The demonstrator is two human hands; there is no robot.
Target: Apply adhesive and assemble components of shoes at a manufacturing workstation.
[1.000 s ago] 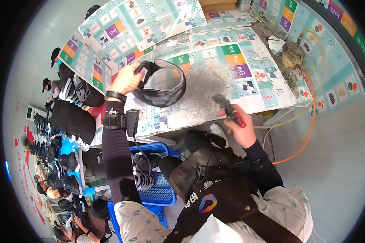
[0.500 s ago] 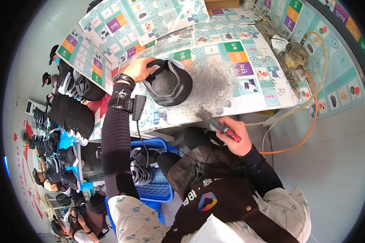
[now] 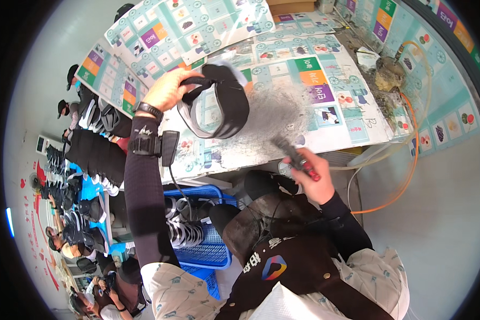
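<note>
My left hand (image 3: 167, 89) grips the rear edge of a black looped fabric piece (image 3: 232, 101) with a pale inner side. Its exact kind is unclear. The piece is tilted above the printed table top, and the tabletop print shows through its opening. My right hand (image 3: 320, 181) is wrapped around a slim dark hand tool (image 3: 289, 151) with a red end, held off the table's front edge. The tool's tip points up and left toward the fabric piece, apart from it and slightly blurred. Dark dust (image 3: 274, 112) is smeared over the table beside the piece.
Printed boards (image 3: 197, 26) stand along the table's back and left. A blue basket (image 3: 213, 250) holds striped pieces below. Orange hose (image 3: 405, 181) loops at right, by a dirty metal fitting (image 3: 389, 72). Black stacked goods (image 3: 93, 154) and other people (image 3: 104, 290) are at left.
My left hand has moved slightly left and tilted the fabric piece up, so its opening faces more toward me. My right hand has shifted slightly right with the tool.
</note>
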